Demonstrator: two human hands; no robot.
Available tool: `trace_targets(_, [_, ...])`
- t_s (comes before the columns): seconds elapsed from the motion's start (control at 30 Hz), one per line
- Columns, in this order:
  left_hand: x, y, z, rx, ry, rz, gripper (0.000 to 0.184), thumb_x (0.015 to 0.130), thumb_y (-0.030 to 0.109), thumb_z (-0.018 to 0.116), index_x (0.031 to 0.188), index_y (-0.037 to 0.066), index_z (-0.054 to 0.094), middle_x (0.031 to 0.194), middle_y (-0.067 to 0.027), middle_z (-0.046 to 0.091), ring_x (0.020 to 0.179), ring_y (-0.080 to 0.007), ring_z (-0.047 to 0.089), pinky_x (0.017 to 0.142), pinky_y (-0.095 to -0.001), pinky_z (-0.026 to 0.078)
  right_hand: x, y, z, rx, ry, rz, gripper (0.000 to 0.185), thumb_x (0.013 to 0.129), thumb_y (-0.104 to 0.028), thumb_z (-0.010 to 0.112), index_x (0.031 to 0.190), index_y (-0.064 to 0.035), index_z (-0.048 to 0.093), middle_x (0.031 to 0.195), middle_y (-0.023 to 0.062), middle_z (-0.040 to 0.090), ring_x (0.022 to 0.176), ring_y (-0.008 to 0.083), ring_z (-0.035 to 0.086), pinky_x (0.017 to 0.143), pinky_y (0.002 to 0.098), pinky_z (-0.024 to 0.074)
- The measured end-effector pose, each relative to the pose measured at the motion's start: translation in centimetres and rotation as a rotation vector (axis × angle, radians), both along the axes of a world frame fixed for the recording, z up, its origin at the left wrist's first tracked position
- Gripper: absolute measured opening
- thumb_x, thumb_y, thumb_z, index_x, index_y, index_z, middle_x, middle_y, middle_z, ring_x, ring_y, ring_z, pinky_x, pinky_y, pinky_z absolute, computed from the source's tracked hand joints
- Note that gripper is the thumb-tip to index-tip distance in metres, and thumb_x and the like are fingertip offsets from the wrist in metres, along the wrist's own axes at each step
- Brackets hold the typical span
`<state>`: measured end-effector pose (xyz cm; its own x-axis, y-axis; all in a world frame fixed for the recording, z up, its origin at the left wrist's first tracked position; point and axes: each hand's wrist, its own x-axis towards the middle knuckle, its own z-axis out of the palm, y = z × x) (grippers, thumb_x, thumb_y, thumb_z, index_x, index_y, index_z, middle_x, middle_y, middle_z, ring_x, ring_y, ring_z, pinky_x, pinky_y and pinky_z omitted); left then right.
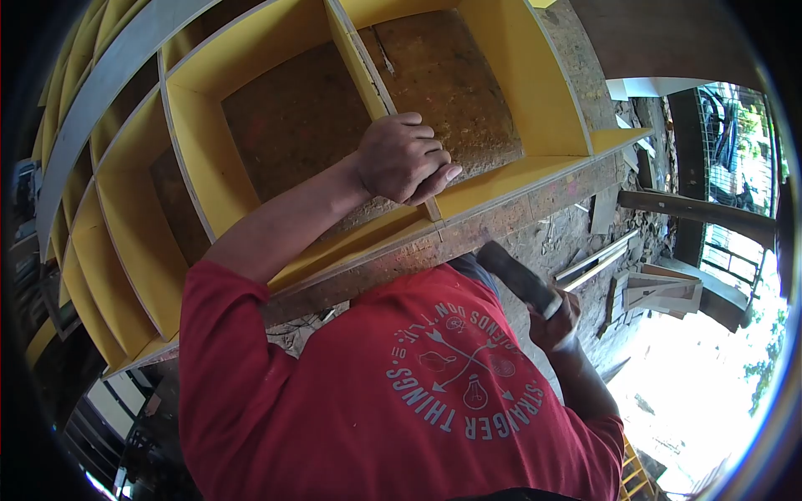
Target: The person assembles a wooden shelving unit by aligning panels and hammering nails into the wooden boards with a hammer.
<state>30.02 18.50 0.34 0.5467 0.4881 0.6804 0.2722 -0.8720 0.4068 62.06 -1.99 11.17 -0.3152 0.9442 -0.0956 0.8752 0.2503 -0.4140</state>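
My left hand (407, 160) is closed over the edge of a thin yellow divider (361, 63), close to where it meets the long front board (501, 177) of a yellow wooden frame. The curled fingers hide that part of the edge; whether they also hold something small cannot be seen. Lower right, beside my red shirt, my right hand (558, 324) is closed around a dark, thick hammer-like tool (516, 274), slightly blurred. The tool points up and left, apart from the frame.
The frame lies on a stained wooden workbench (543, 200), with several curved yellow compartments running left. A grey curved strip (109, 92) crosses them. Wood offcuts (664, 292) lie at the right below a dark beam (697, 207). Bright daylight enters at the right.
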Motion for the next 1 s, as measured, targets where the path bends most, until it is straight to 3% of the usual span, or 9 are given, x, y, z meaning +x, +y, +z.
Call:
trace_targets(0.1, [0.1, -0.6, 0.1, -0.017, 0.013, 0.004, 0.026, 0.087, 0.016, 0.074, 0.063, 0.014, 0.064, 0.057, -0.0017, 0.056, 0.055, -0.0207, 0.053, 0.059, -0.0370, 0.040, -0.2, -0.4, -1.0, -0.128, -0.098, -0.051, 0.026, 0.098, -0.025, 0.079, 0.103, -0.0047, 0.064, 0.069, 0.0157, 0.068, 0.057, 0.0362, 0.069, 0.051, 0.0461, 0.0525])
trace_targets(0.43, [0.2, -0.3, -0.1, 0.001, 0.009, 0.015, 0.027, 0.090, 0.016, 0.072, 0.064, 0.013, 0.065, 0.057, -0.0023, 0.058, 0.055, -0.0210, 0.054, 0.060, -0.0372, 0.040, 0.5, 1.1, 0.9, -0.055, 0.002, -0.015, 0.026, 0.095, -0.021, 0.083, 0.105, -0.0052, 0.065, 0.070, 0.0122, 0.067, 0.059, 0.0338, 0.070, 0.054, 0.0437, 0.0521])
trace_targets(0.53, [0.2, -0.3, -0.2, 0.009, 0.025, 0.012, 0.028, 0.091, 0.017, 0.071, 0.064, 0.013, 0.065, 0.058, -0.0023, 0.059, 0.055, -0.0213, 0.054, 0.059, -0.0372, 0.040, 2.6, 1.4, 2.5, -0.146, 0.057, -0.051, 0.028, 0.092, -0.019, 0.086, 0.105, -0.0060, 0.064, 0.073, 0.0121, 0.070, 0.066, 0.0317, 0.073, 0.060, 0.0431, 0.0533])
trace_targets(0.6, [0.2, -0.2, -0.3, 0.028, 0.028, 0.019, 0.029, 0.092, 0.018, 0.071, 0.064, 0.014, 0.065, 0.059, -0.0023, 0.059, 0.055, -0.0215, 0.054, 0.059, -0.0372, 0.040, 4.0, 2.1, 4.5, -0.296, -0.097, -0.116, 0.028, 0.092, -0.021, 0.086, 0.106, -0.0090, 0.064, 0.076, 0.0122, 0.072, 0.067, 0.0323, 0.073, 0.062, 0.0435, 0.0540])
trace_targets(0.77, [0.2, -0.2, -0.4, 0.061, 0.055, 0.031, 0.032, 0.094, 0.019, 0.069, 0.063, 0.014, 0.063, 0.059, -0.0019, 0.060, 0.055, -0.0217, 0.054, 0.059, -0.0371, 0.040, 2.3, 7.0, 9.0, -0.235, -0.425, 0.263, 0.035, 0.090, -0.033, 0.084, 0.121, -0.0201, 0.075, 0.074, 0.0065, 0.070, 0.070, 0.0275, 0.073, 0.064, 0.0444, 0.0535])
trace_targets(1.0, [0.3, -0.2, -1.0, 0.066, 0.064, 0.031, 0.035, 0.097, 0.018, 0.067, 0.063, 0.015, 0.062, 0.058, -0.0009, 0.060, 0.054, -0.0214, 0.054, 0.059, -0.0369, 0.040, -3.2, 11.0, 11.1, -0.440, -0.630, 0.620, 0.023, 0.094, -0.035, 0.079, 0.114, -0.0234, 0.077, 0.074, 0.0046, 0.071, 0.070, 0.0249, 0.074, 0.065, 0.0450, 0.0542])
